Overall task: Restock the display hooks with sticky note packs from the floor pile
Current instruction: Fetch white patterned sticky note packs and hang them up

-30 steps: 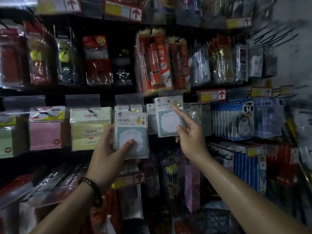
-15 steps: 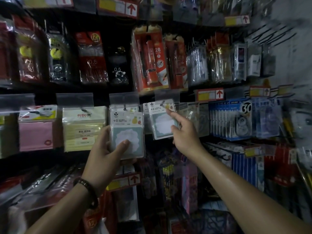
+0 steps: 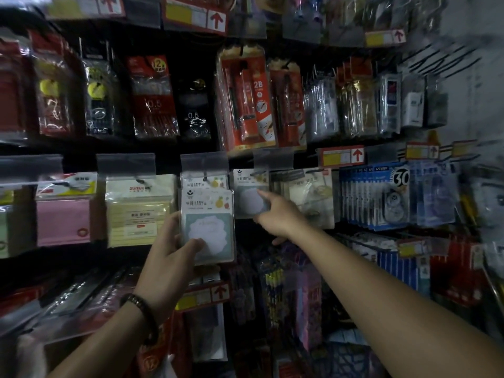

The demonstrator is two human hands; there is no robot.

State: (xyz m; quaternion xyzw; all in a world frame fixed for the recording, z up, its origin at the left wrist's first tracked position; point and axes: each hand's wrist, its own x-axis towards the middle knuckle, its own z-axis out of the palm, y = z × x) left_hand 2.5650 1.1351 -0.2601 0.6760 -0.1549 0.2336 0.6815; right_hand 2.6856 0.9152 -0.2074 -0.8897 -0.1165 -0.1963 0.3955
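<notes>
Arms rise from the lower edge toward a dim wall of hanging stationery, with a dark bracelet (image 3: 139,305) on the left wrist. The left hand (image 3: 169,257) grips a teal sticky-note pack (image 3: 208,222) by its lower left corner, thumb across the front and fingers curled behind. It holds the pack upright, just in front of a matching rear pack (image 3: 203,182) whose header shows above it.

The right hand (image 3: 276,214) is apart from the left, reaching to the right pack (image 3: 249,192) one hook over. Its index finger lies straight along that pack's face. Blur hides the other fingers, so I cannot tell whether they pinch it. The right pack's top sits just under a clear label holder (image 3: 272,158).

On the same row, yellow pads (image 3: 139,211) hang just left of the teal packs, and pink pads (image 3: 64,219) hang further left. To the right is a thick bunch of blue tape packs (image 3: 381,197) marked 30. A price tag (image 3: 341,156) with a red arrow sits above them.

The row above holds red 2B pencil packs (image 3: 245,99) over the hands, 0.5 refill packs (image 3: 154,99) to their left and clear bags (image 3: 321,110) to their right. Below the hands hang darker packets, too dim to read. A pale wall (image 3: 480,77) closes the far right.
</notes>
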